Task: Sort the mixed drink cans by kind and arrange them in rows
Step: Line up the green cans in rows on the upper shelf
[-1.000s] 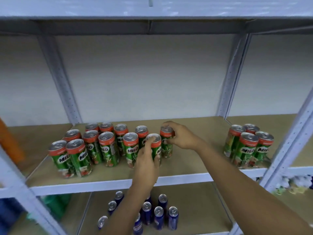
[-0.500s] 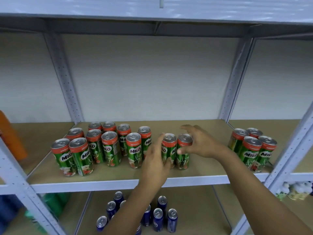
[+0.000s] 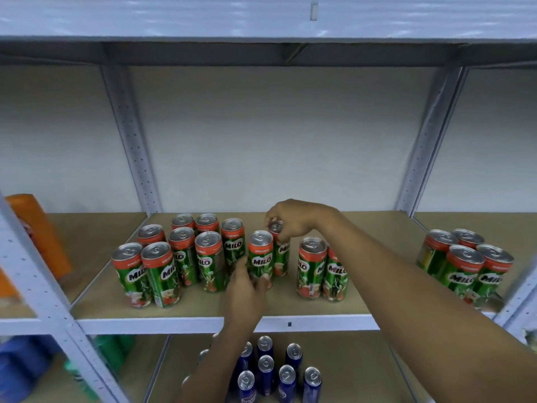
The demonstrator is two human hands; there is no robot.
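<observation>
Toppling is the risk: left hand (image 3: 247,282) grips the front green-and-red Milo can (image 3: 260,254) low on the brown board shelf (image 3: 374,237), while right hand (image 3: 293,218) pinches the rear can's (image 3: 279,251) rim at one o'clock; crowded neighbours (image 3: 207,260) at nine o'clock could domino.

"MILO" is being shown in white letters on the green cans (image 3: 162,274) left of the left hand (image 3: 247,289), on the can (image 3: 261,257) it is holding, and on those to its right (image 3: 334,271). "ORIGINAL" is being displayed on their red bands.
</observation>
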